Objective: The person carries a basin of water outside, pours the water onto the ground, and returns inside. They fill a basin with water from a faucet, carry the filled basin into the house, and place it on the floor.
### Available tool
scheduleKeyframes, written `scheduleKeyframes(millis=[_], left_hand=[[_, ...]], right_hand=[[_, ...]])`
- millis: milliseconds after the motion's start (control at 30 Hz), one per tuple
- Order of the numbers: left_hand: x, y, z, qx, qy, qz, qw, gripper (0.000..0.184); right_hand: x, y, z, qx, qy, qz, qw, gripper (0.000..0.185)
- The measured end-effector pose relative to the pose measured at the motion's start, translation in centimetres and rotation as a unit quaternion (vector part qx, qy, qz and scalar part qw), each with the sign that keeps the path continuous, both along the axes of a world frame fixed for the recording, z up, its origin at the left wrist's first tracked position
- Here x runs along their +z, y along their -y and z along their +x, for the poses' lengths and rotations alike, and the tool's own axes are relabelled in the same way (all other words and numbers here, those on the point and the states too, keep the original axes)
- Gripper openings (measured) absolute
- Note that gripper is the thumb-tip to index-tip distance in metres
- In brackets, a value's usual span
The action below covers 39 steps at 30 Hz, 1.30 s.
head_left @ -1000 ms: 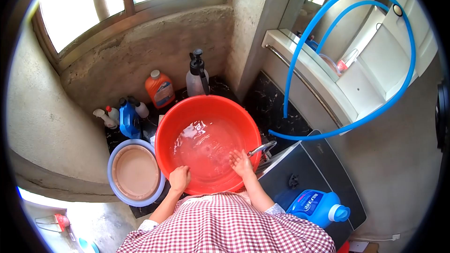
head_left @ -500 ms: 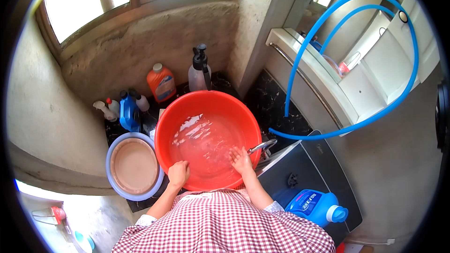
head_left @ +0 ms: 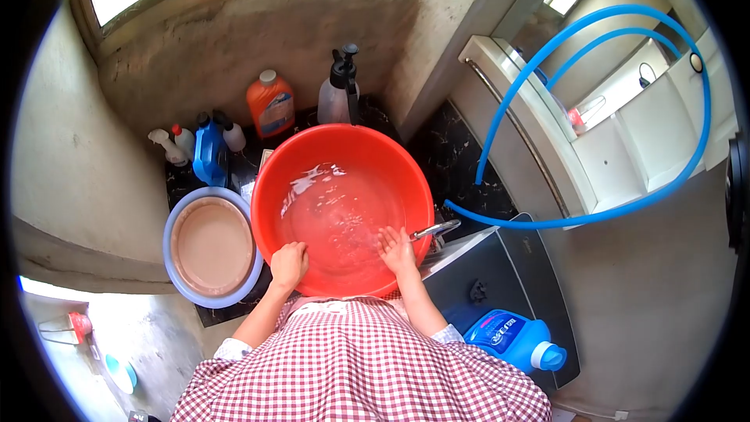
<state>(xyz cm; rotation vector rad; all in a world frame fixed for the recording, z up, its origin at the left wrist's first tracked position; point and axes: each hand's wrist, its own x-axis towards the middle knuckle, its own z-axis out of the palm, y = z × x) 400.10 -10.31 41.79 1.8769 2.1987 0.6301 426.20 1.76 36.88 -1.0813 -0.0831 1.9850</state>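
Note:
A large red basin (head_left: 264, 187) holds clear water with ripples and bright reflections. My left hand (head_left: 289, 264) is at the basin's near left rim, its fingers curled over the edge. Inside the near right part, my right hand (head_left: 396, 248) is held palm up above the water, fingers spread and holding nothing. Just beside it, a metal faucet (head_left: 437, 230) reaches over the basin's right rim.
Left of the basin stands a lavender basin (head_left: 173, 266) with a brownish round content. Several bottles, including an orange bottle (head_left: 270, 105) and a pump sprayer (head_left: 339, 86), line the back. A blue hose (head_left: 672, 180) loops at right, above a blue detergent jug (head_left: 512, 340).
The camera view has tilted, so the basin and bottles sit slightly higher and further left. Both hands keep nearly the same places at the basin.

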Motion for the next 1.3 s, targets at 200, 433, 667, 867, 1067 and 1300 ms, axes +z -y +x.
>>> scheduleKeyframes(millis=[200, 433, 667, 867, 1067, 1300], left_hand=[[-0.3, 0.03, -0.09, 0.003, 0.005, 0.002, 1.0, 0.012], [-0.08, 0.04, -0.06, -0.002, 0.004, -0.009, 1.0, 0.012], [-0.09, 0.12, 0.07, -0.005, 0.002, -0.012, 1.0, 0.012], [-0.02, 0.15, 0.03, -0.005, -0.002, -0.009, 1.0, 0.011], [-0.44, 0.23, -0.09, -0.013, 0.0, 0.012, 1.0, 0.011], [-0.28, 0.22, -0.15, -0.02, -0.002, 0.014, 1.0, 0.011]], right_hand=[[-0.19, -0.15, 0.02, 0.0, 0.007, -0.005, 1.0, 0.047], [-0.07, -0.15, -0.14, -0.011, 0.002, -0.01, 1.0, 0.048], [-0.21, -0.04, 0.02, -0.02, -0.011, 0.0, 1.0, 0.048], [-0.19, 0.07, -0.09, -0.021, -0.012, 0.001, 1.0, 0.049], [0.09, 0.08, -0.1, -0.018, -0.003, 0.001, 1.0, 0.048], [0.1, 0.06, -0.16, -0.016, 0.004, -0.003, 1.0, 0.047]])
